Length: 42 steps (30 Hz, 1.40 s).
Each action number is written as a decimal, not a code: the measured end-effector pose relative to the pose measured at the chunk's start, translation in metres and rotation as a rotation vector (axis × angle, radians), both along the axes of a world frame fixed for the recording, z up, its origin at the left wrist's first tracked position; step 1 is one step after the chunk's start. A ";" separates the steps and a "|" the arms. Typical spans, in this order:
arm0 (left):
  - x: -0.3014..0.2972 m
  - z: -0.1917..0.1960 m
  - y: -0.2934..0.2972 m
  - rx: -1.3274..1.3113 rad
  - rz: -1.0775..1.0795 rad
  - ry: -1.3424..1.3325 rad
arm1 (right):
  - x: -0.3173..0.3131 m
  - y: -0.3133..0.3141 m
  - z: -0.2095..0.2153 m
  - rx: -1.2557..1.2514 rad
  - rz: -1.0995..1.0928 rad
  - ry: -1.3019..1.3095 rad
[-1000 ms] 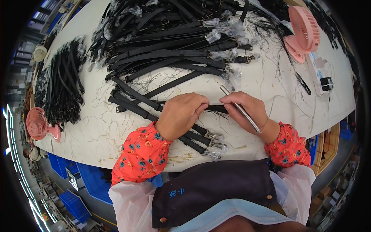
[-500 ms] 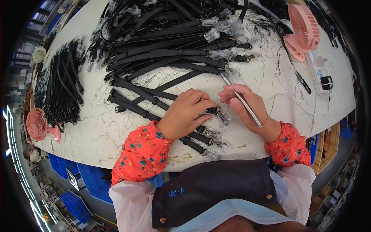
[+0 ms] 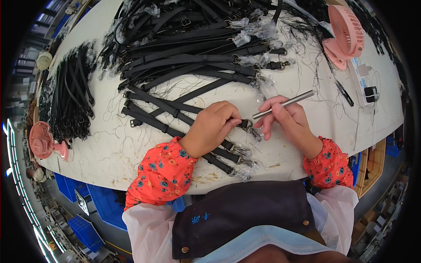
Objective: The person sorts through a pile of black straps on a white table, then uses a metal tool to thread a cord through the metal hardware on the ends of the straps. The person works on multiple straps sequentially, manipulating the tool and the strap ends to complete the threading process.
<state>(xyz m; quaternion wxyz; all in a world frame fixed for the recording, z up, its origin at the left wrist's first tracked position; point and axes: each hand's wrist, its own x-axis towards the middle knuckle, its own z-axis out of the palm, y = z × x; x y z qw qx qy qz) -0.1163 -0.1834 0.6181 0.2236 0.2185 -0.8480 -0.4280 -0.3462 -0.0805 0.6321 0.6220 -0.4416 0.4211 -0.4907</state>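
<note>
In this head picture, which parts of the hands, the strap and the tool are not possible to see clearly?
- Left hand palm and fingertips: head view, hidden by its own back.
- Strap part under that hand: covered.
- Metal ring fastening: too small.
- Metal rod lower end: hidden inside the right hand.

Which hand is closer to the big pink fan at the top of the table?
The right hand. It lies below and to the left of the pink fan, holding a metal rod that points toward it. The left hand is farther left, on a black strap.
</note>
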 end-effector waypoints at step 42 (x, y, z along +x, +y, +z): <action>0.004 0.003 -0.004 0.173 0.032 -0.019 | 0.013 0.000 -0.003 0.000 0.076 0.179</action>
